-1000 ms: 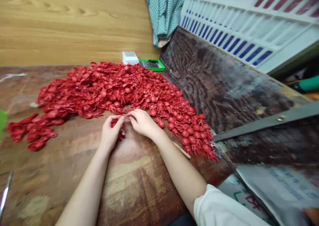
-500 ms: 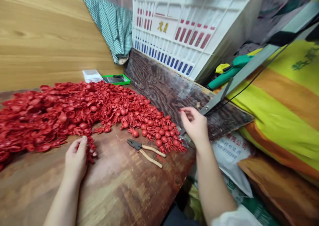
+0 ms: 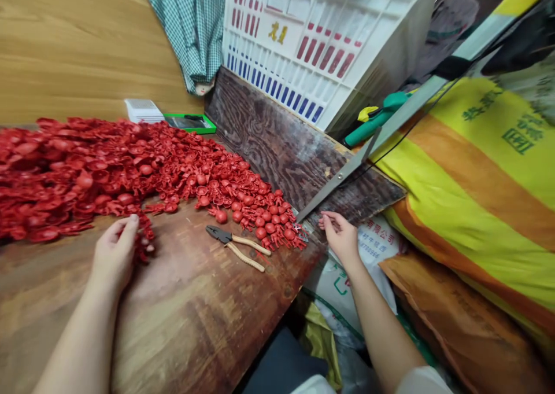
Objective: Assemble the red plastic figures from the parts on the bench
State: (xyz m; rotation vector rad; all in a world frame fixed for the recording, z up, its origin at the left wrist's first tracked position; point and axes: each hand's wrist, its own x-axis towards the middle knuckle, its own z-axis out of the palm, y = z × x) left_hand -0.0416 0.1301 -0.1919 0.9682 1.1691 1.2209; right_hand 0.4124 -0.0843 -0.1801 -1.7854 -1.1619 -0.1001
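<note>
A big heap of small red plastic parts [image 3: 130,162] covers the back and left of the wooden table [image 3: 195,313]. My left hand [image 3: 113,255] rests on the table at the heap's near edge, fingers curled around a small cluster of red parts [image 3: 145,245]. My right hand [image 3: 340,236] hangs past the table's right edge, over a white printed bag [image 3: 373,249], with thumb and fingers pinched together; whether anything is in them I cannot make out. A pair of pliers [image 3: 236,246] with pale handles lies on the table between my hands.
A dark wooden board [image 3: 281,145] stands along the table's right side, with a metal bar [image 3: 347,171] leaning over it. Behind are a white crate [image 3: 321,41], a checked cloth [image 3: 186,24], a white box [image 3: 143,110] and a green tray [image 3: 188,122]. A yellow-orange sack [image 3: 477,174] fills the right.
My hands, together over one red part a second ago, have split. The right hand swung out right and dropped past the table edge. The view turned right, uncovering the pliers.
</note>
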